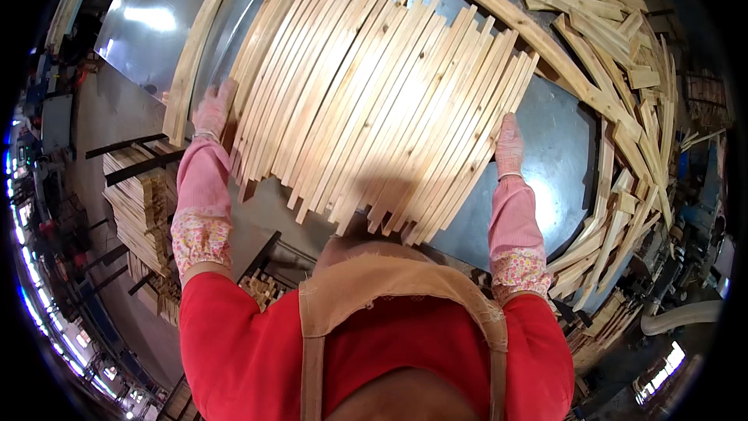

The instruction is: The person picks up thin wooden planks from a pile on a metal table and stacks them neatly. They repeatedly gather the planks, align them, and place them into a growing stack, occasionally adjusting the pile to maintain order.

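Observation:
A wide row of pale wooden strips (366, 101) lies side by side on the metal tabletop, with uneven ends jutting past its near edge. Against the row's left side is my left hand (213, 111), in a pale glove, its fingers pointing up along the outermost strip. My right hand (509, 145), gloved too, bears on the right side with its fingers straight and together. Between them the two hands clasp the row. The undersides of the fingers are hidden.
A single curved board (196, 54) lies left of the row, and a longer curved board (530, 30) arcs behind it. Loose wood pieces (615, 70) heap along the metal table's (557, 136) right side. Stacked boards (136, 203) stand lower left beside dark metal bars (144, 164).

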A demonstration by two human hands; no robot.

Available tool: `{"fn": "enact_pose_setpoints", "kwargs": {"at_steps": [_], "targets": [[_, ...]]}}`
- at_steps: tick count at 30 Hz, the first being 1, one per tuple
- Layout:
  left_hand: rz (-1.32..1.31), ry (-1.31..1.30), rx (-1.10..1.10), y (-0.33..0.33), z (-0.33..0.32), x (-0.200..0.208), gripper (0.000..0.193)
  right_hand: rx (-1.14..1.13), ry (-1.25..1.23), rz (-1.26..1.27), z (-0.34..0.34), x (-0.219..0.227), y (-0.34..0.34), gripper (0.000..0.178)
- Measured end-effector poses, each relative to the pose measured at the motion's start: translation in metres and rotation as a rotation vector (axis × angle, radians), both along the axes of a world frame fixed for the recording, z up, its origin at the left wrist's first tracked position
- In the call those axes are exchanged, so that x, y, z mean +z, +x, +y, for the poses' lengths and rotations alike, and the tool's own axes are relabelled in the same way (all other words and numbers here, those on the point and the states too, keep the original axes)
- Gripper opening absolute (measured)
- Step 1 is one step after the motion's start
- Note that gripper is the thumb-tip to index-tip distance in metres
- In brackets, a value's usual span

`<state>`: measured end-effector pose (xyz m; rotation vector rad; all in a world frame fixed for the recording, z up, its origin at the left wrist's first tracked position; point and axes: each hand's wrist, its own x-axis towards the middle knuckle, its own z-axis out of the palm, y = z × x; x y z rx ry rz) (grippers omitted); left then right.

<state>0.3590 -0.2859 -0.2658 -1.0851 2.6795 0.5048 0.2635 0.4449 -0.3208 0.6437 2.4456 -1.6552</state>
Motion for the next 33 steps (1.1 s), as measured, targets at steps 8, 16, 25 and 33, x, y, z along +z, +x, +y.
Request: {"fn": "enact_pose_setpoints", "kwargs": {"at_steps": [8,16,25,33], "targets": [[0.111,0.167,-0.028,-0.044,0.067,0.06,0.083,-0.058,0.204,0.058,-0.007,0.024,-0.037,0.072],[0.267,0.561,0.136,-0.01,0.097,0.031,0.059,-0.035,-0.005,0.164,0.0,0.012,-0.079,0.06],[0.355,0.709,-0.161,0.007,0.054,-0.024,0.056,-0.052,-0.107,0.201,0.024,0.021,-0.104,0.049],[0.404,1.24,0.634,-0.085,0.116,0.002,0.094,-0.257,-0.928,-0.047,-0.012,0.044,-0.095,0.064]]}}
